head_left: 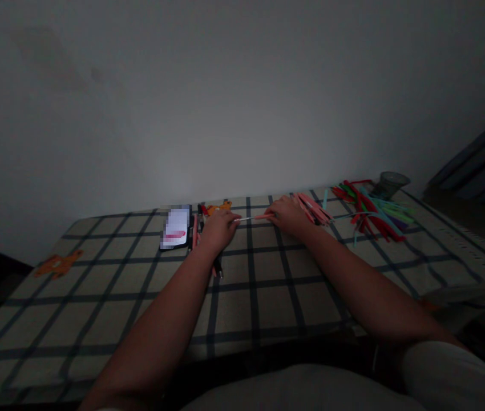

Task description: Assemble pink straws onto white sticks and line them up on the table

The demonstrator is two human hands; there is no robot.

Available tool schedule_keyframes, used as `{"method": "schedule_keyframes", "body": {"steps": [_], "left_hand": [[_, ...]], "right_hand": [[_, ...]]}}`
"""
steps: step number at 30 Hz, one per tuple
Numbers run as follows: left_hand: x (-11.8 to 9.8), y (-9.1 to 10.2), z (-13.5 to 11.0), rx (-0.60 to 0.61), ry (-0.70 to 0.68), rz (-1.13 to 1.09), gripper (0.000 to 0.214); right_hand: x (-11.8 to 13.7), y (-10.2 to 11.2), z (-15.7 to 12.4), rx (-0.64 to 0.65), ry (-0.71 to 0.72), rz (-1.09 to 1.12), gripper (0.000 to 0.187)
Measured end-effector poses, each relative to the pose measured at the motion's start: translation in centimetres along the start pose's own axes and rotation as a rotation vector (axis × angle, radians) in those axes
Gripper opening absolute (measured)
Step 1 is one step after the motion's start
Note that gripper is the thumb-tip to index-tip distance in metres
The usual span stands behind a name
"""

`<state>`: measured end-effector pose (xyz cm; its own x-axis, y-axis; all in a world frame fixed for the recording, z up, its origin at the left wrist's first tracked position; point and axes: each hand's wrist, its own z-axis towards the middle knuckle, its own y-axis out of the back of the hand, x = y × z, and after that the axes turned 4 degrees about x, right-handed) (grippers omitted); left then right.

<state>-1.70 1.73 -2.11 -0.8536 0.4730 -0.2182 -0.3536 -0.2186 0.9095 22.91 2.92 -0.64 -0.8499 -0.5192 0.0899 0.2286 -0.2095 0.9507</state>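
Note:
My left hand (pixel 220 227) is closed, fingertips pinched on one end of a thin whitish rod (pixel 243 219). Facing it from the right, my right hand (pixel 286 214) pinches a short pink pipe cleaner (pixel 262 216). The rod and the pink stem lie in one line between the hands, just above the tablecloth; whether they are joined is too small to tell. Beside my right hand rests a bundle of pink pipe cleaners (pixel 314 209). Under and left of my left hand are a pink stick (pixel 195 229) and dark pen-like tools (pixel 218 268), partly covered by the hand and wrist.
A lit phone (pixel 177 227) lies left of my left hand. Multicoloured pipe cleaners (pixel 371 214) are heaped at the right, near a glass cup (pixel 391 182). The checked tablecloth (pixel 109 268) has orange bear prints. A pale wall (pixel 234 103) stands behind the table.

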Motion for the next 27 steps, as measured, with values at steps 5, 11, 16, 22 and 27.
{"method": "schedule_keyframes", "body": {"steps": [5, 11, 16, 22, 27], "left_hand": [[-0.17, 0.07, -0.12, -0.012, -0.009, -0.006, 0.025], [-0.31, 0.20, -0.14, -0.002, 0.005, -0.027, 0.025], [-0.14, 0.06, -0.06, 0.006, -0.014, -0.017, 0.027], [0.11, -0.28, 0.09, -0.011, 0.005, -0.002, 0.030], [-0.16, 0.01, 0.07, 0.010, -0.021, -0.013, 0.026]], "right_hand": [[0.11, 0.19, -0.07, 0.011, 0.005, -0.002, 0.028], [0.21, 0.18, -0.01, 0.027, 0.005, 0.028, 0.029], [0.39, 0.25, -0.07, 0.027, 0.028, 0.037, 0.029], [0.51, 0.29, 0.01, 0.020, 0.046, 0.068, 0.027], [0.70, 0.37, 0.00, 0.016, 0.070, 0.084, 0.024]]}}
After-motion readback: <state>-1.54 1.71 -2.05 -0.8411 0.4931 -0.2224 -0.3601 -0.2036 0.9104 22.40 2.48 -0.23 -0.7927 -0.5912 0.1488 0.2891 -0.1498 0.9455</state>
